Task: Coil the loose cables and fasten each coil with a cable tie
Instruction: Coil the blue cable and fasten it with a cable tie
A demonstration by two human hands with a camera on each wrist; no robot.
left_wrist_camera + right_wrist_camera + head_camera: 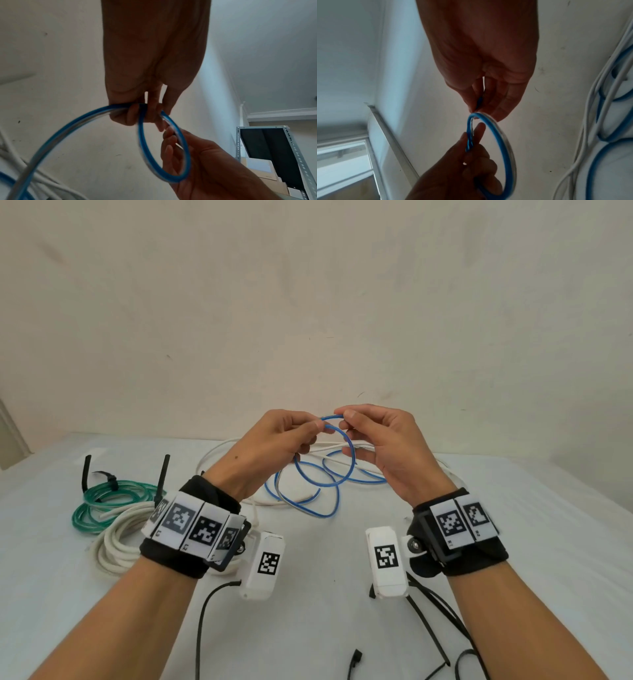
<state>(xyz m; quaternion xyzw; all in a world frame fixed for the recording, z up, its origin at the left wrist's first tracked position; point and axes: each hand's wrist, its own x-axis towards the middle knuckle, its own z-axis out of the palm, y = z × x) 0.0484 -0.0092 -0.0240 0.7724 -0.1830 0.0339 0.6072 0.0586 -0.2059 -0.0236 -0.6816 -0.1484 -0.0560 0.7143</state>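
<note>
In the head view both hands are raised above the table. My left hand [308, 429] pinches the top of a small loop of blue cable [352, 457] between thumb and fingers. My right hand [346, 419] pinches the same loop just to the right, almost touching the left. The rest of the blue cable trails onto the table, tangled with a loose white cable [325, 447]. The left wrist view shows the left hand [145, 112] gripping the blue cable [171, 179] and the right hand [197, 162] beside it. The right wrist view shows the right fingertips [488, 106] on the blue loop [506, 147].
At the left of the white table [513, 508] lie a green coil [102, 501] fastened with a black tie and a white coil [113, 542]. Loose black cable ties [431, 628] lie near the front edge. A plain wall stands behind.
</note>
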